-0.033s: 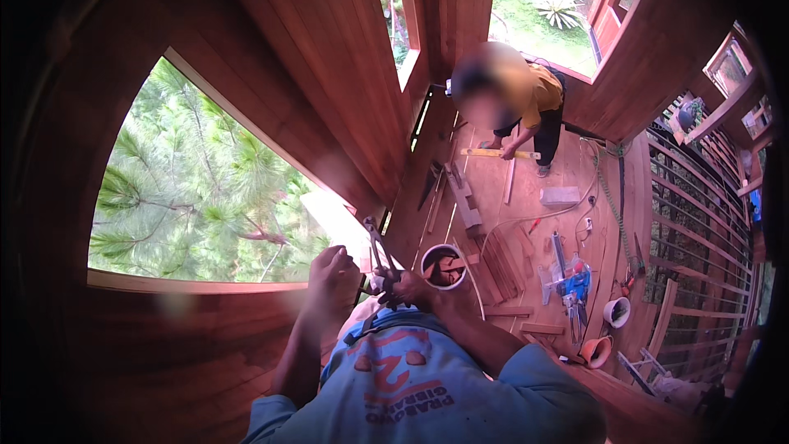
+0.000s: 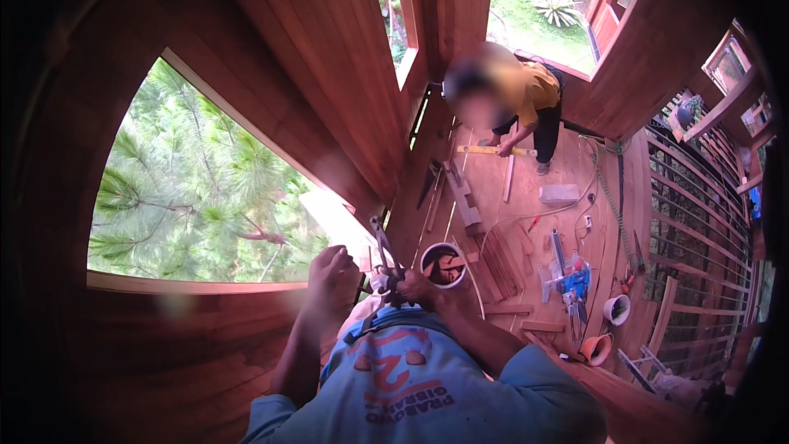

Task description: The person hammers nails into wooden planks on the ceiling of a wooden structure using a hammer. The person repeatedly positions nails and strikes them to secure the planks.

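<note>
Head view, looking straight down from a height inside a red-brown timber room. The left hand [image 2: 331, 279] is curled into a loose fist with its knuckles against the lower corner of the large window opening in the plank wall [image 2: 271, 66]; whether it grips anything cannot be told. The right hand [image 2: 427, 289] is closed around the grips of a slim pair of metal pliers with dark handles [image 2: 383, 261]. The tool lies between the two hands, its long axis running from the handles near the person's chest up and slightly left to the jaws, which point at the pale cut board end [image 2: 339, 220] at the window corner. The right hand is the one on the tool; the left sits just beside its tip. Directly right of the right hand, on the wooden floor [image 2: 575, 173] far below, stands a white round bucket holding wood offcuts [image 2: 444, 265]. Farther right lie a blue power tool [image 2: 573, 281] and loose timber strips. At the far end a second person in a yellow shirt [image 2: 526, 94] bends over a yellow spirit level [image 2: 493, 150].
</note>
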Demonstrator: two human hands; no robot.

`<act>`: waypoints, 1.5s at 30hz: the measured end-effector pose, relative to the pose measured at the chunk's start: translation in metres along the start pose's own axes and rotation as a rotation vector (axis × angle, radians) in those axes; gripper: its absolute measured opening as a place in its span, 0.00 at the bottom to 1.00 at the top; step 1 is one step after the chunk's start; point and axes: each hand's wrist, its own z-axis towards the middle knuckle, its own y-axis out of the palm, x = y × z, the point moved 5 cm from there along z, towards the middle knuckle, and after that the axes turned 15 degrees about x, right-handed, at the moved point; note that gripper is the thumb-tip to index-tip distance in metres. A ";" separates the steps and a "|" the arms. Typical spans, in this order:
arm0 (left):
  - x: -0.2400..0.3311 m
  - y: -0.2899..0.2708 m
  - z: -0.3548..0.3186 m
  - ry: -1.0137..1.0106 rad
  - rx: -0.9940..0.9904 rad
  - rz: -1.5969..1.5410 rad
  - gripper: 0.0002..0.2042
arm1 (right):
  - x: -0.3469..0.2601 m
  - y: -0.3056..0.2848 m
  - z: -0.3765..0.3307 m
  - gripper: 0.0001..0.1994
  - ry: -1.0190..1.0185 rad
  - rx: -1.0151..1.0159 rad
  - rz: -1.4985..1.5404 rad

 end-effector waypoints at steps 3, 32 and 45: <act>-0.008 0.006 0.005 -0.018 -0.015 0.034 0.24 | 0.009 -0.035 -0.008 0.10 0.055 0.231 -0.091; 0.040 -0.127 0.076 0.246 0.430 -0.064 0.17 | -0.007 -0.030 0.083 0.11 -0.240 0.047 -0.251; 0.002 -0.157 0.043 0.137 0.447 0.010 0.21 | 0.019 -0.015 0.070 0.12 0.026 0.175 -0.063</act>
